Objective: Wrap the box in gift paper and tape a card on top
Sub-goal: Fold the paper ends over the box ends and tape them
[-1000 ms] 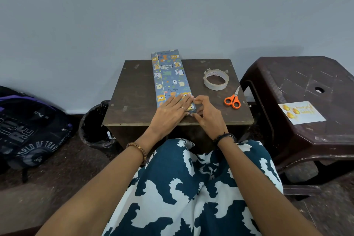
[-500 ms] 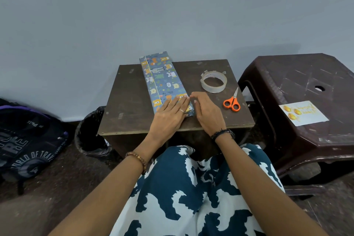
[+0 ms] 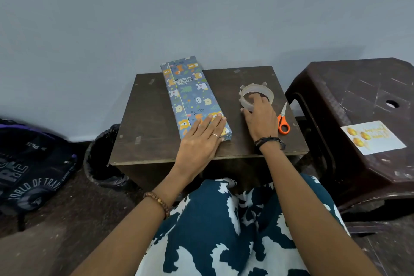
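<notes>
A long box wrapped in blue animal-print gift paper lies on the small brown table, its far end sticking past the table's back edge. My left hand rests flat with straight fingers on the box's near end. To the right, my right hand grips the near rim of the clear tape roll, fingers reaching into its ring. The white card with gold print lies on the dark plastic stool at the right.
Orange-handled scissors lie on the table just right of my right hand. A black-lined bin stands left of the table, and a dark backpack sits on the floor further left. A wall rises directly behind the table.
My right hand left the box's near end and moved right and away to the tape roll, taking hold of its rim. My left hand stayed pressing on the box.
</notes>
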Demonstrator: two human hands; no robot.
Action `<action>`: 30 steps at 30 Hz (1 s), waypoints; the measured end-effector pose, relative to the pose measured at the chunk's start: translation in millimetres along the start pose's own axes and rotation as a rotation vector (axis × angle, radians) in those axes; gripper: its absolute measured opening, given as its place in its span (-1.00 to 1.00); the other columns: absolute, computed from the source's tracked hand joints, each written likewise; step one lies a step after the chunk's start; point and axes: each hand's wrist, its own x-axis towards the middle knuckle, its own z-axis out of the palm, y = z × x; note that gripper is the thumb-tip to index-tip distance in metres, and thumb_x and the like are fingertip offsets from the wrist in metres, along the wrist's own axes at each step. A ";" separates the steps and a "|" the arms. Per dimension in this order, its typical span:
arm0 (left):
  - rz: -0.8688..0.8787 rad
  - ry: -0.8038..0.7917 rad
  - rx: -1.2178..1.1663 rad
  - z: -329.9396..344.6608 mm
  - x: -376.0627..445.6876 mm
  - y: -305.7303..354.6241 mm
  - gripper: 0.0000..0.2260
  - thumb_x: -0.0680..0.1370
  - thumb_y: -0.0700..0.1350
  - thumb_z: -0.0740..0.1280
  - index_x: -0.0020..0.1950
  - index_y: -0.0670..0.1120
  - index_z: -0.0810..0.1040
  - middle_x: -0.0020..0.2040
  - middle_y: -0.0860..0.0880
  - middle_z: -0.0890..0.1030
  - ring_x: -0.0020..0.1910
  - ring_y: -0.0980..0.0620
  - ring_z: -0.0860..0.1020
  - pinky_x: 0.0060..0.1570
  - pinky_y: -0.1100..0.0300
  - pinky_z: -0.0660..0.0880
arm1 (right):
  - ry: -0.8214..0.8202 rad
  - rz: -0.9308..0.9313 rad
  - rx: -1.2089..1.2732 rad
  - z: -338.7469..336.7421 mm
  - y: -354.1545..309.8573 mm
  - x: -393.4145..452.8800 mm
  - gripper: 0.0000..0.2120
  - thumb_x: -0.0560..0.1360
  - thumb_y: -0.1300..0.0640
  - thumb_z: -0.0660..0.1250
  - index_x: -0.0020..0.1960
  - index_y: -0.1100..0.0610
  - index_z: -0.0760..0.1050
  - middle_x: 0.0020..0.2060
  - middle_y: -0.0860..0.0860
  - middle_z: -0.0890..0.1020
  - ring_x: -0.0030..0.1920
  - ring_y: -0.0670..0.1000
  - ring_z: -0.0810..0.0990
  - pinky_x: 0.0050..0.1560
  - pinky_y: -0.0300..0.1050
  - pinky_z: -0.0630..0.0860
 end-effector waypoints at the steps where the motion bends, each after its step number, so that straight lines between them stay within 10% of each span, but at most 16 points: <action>1: -0.005 0.001 0.000 0.4 -0.3 0.0 -0.65 0.57 -0.05 0.22 0.32 -0.15 0.49 0.26 -0.06 0.55 0.24 -0.02 0.52 0.25 0.03 0.45 | 0.016 -0.003 -0.021 -0.7 1.8 -1.4 -0.67 0.53 0.12 0.30 0.26 0.19 0.38 0.14 0.15 0.50 0.10 0.14 0.51 -0.06 -0.06 0.45; 22: -0.025 -0.021 -0.001 -0.7 1.6 2.4 -0.65 0.57 -0.04 0.18 0.30 -0.12 0.51 0.25 -0.04 0.56 0.23 -0.01 0.53 0.26 0.05 0.43 | 0.141 -0.190 -0.114 0.4 3.3 -6.6 -0.75 0.58 0.13 0.19 0.11 0.28 0.51 0.08 0.20 0.53 -0.06 0.15 0.56 -0.21 -0.01 0.54; 30: -0.027 -0.044 -0.001 -2.5 2.7 2.1 -0.65 0.57 -0.05 0.16 0.30 -0.13 0.51 0.25 -0.04 0.56 0.23 -0.01 0.53 0.26 0.05 0.43 | 0.273 -0.382 -0.201 8.8 1.8 -11.1 -0.89 0.35 0.35 0.45 -0.22 0.27 0.52 -0.32 0.14 0.56 -0.38 0.09 0.54 -0.49 -0.17 0.44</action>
